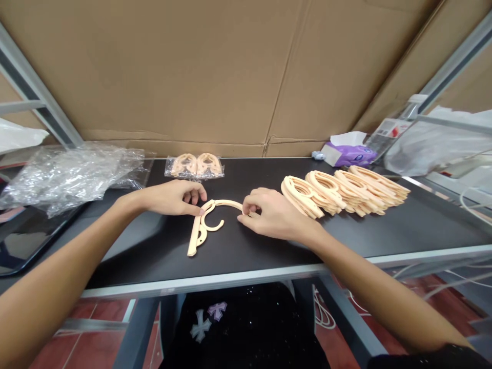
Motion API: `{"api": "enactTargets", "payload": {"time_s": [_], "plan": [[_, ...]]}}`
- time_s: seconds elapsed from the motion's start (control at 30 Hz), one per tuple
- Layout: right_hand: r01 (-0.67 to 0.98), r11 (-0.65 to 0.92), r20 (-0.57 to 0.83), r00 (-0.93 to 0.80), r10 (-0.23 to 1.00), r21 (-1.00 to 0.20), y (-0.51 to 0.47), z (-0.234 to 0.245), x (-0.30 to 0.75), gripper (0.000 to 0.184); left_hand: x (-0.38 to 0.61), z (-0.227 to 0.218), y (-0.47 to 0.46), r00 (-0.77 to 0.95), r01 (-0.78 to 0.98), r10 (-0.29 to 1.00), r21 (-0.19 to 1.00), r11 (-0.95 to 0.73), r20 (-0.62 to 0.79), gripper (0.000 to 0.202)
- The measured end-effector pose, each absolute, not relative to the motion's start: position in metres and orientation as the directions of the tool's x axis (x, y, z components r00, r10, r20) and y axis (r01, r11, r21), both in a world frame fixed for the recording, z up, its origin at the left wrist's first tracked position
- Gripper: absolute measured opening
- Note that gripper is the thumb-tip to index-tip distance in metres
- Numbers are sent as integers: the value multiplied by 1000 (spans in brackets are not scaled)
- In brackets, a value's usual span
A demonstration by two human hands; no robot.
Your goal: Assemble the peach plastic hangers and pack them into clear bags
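Observation:
A cream plastic folding hanger (195, 237) lies on the black tabletop between my hands. One arm points toward the table's front edge, the other is swung out to the right, and its hook curves below the joint. My left hand (175, 199) has its thumb against the hanger near the joint, fingers curled above it. The end of the swung-out arm is pinched in my right hand (269, 212), whose fingers hide that tip. Just right of this hand stand stacks of folded cream hangers (300, 197).
Behind my left hand lies a clear bag with two folded hangers (197, 165). Clear plastic bags (77, 174) are heaped over a dark tablet-like device (26, 241) at left. A purple tissue pack (349, 154) and a plastic bottle (400, 123) stand at back right, before cardboard (184, 72).

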State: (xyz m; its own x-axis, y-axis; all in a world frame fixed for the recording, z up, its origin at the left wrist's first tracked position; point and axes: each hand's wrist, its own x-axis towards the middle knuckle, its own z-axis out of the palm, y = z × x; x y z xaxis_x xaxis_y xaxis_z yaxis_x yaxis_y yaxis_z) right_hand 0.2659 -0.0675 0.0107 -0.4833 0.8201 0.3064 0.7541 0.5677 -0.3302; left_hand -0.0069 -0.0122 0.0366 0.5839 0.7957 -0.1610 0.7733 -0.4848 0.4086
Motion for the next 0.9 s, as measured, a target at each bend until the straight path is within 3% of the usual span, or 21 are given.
{"api": "enactTargets", "payload": {"time_s": [0.2, 0.47, 0.67, 0.9], "plan": [[766, 566, 312, -481, 819, -303, -68, 9, 270, 11, -10, 41, -9, 584, 773, 793, 416, -479, -173, 47], [748, 610, 359, -512, 780, -260, -60, -1, 271, 22, -17, 43, -6, 560, 794, 810, 391, -465, -174, 34], [803, 559, 347, -473, 810, -210, -59, -4, 267, 21, -13, 46, -11, 563, 801, 819, 318, -508, -110, 42], [818, 526, 305, -452, 838, -232, -58, -4, 265, 21, -12, 48, -13, 585, 789, 804, 298, -537, -101, 38]]}}
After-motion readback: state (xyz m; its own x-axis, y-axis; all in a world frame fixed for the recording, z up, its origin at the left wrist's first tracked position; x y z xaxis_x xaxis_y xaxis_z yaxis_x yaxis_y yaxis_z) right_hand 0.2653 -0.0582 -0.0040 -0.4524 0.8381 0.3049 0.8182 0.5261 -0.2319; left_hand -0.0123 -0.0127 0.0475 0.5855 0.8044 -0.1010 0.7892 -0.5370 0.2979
